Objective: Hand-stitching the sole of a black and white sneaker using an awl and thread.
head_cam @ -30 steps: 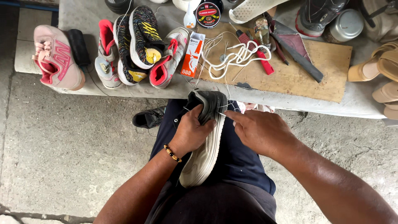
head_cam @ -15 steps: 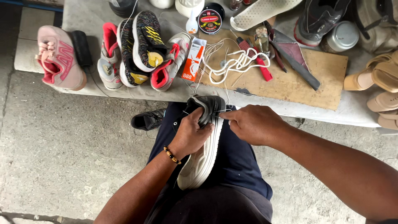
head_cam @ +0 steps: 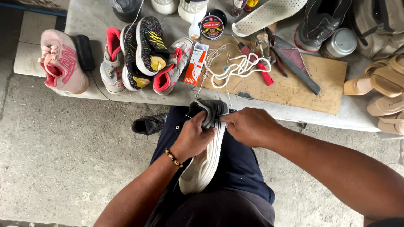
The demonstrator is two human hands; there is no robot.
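Head view, shoe: a dark sneaker with a thick off-white rubber sole (head_cam: 205, 162) lies on the person's lap, sole up, toe pointing at the near edge of the grey concrete worktop (head_cam: 269, 110).
Left hand: the left hand (head_cam: 194, 136), a beaded bracelet at the wrist, has its fingers curled tight on the shoe's dark upper near the toe.
Right hand: the right hand (head_cam: 249, 126) pinches the same toe end from the other side, fingers closed on the upper where it meets the sole; the two hands touch.
Worktop, left end: a pink sneaker (head_cam: 62, 62) and a cluster of knitted sports shoes (head_cam: 143, 54).
Worktop, middle: a flat wooden board (head_cam: 303, 86) carries a tangle of white lace (head_cam: 235, 67) and a red-handled tool (head_cam: 263, 71).
Worktop, right edge: tan sandals (head_cam: 378, 82).
Floor: a black shoe (head_cam: 148, 124) beside the person's leg.
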